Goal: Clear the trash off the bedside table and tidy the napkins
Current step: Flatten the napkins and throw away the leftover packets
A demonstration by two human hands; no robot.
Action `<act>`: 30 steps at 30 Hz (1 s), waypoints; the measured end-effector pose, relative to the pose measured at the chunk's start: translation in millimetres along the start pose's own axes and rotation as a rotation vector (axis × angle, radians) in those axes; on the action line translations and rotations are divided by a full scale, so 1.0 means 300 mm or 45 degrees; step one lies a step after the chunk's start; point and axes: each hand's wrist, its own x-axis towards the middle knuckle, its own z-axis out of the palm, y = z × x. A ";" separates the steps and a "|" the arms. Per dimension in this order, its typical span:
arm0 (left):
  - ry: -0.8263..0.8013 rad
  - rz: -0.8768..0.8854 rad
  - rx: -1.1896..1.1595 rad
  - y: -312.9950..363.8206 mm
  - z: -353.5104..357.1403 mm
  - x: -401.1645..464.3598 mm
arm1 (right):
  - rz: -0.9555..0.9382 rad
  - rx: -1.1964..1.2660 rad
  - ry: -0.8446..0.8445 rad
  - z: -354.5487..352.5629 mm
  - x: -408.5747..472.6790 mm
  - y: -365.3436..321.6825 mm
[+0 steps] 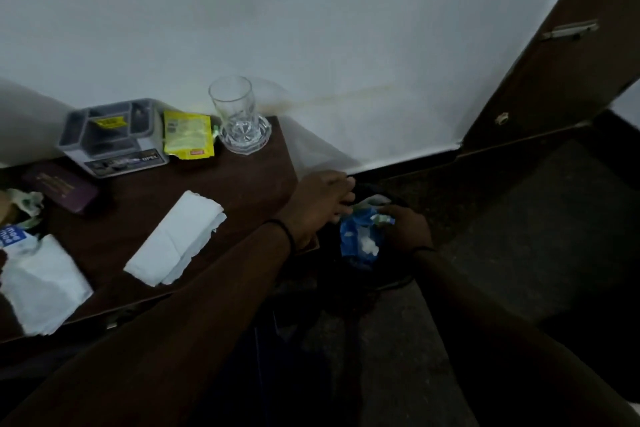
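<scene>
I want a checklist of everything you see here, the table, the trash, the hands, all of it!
Surface: dark wooden bedside table, partly covered.
Job's things: two white napkin stacks, one mid-table, one at the left edge; blue and white trash in the dark bin beside the table.
Clutter: yellow packet, grey organiser, empty glass on a clear coaster, dark case, crumpled wrappers far left.
Grippers: left hand at the bin rim; right hand on the trash, grip unclear.
Cables: nothing seen.
Surroundings: white wall, wooden door, dark floor; dim light.
</scene>
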 end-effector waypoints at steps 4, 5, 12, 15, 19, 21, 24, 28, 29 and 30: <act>0.123 0.003 -0.079 0.001 -0.063 -0.005 | -0.034 -0.040 0.052 0.002 0.005 -0.058; 0.159 0.000 -0.111 -0.001 -0.078 -0.013 | -0.063 -0.067 0.057 -0.010 0.000 -0.080; 0.308 0.029 -0.192 -0.002 -0.244 -0.190 | -0.367 -0.074 0.180 -0.180 -0.105 -0.319; 0.413 0.066 -0.286 -0.004 -0.367 -0.325 | -0.519 -0.091 0.137 -0.253 -0.185 -0.466; 0.574 0.099 -0.453 -0.020 -0.562 -0.524 | -0.666 -0.103 0.083 -0.303 -0.282 -0.691; 0.674 0.076 -0.556 -0.045 -0.660 -0.619 | -0.724 -0.090 0.065 -0.284 -0.336 -0.812; 0.828 0.039 -0.636 -0.104 -0.784 -0.722 | -0.822 -0.081 0.037 -0.211 -0.410 -0.975; 0.906 -0.005 -0.802 -0.208 -0.912 -0.807 | -0.921 -0.011 -0.104 -0.061 -0.479 -1.149; 0.944 0.002 -0.858 -0.236 -0.936 -0.815 | -0.938 -0.015 -0.135 -0.018 -0.489 -1.185; 0.979 0.013 -0.916 -0.263 -0.956 -0.819 | -0.954 -0.013 -0.162 0.026 -0.497 -1.215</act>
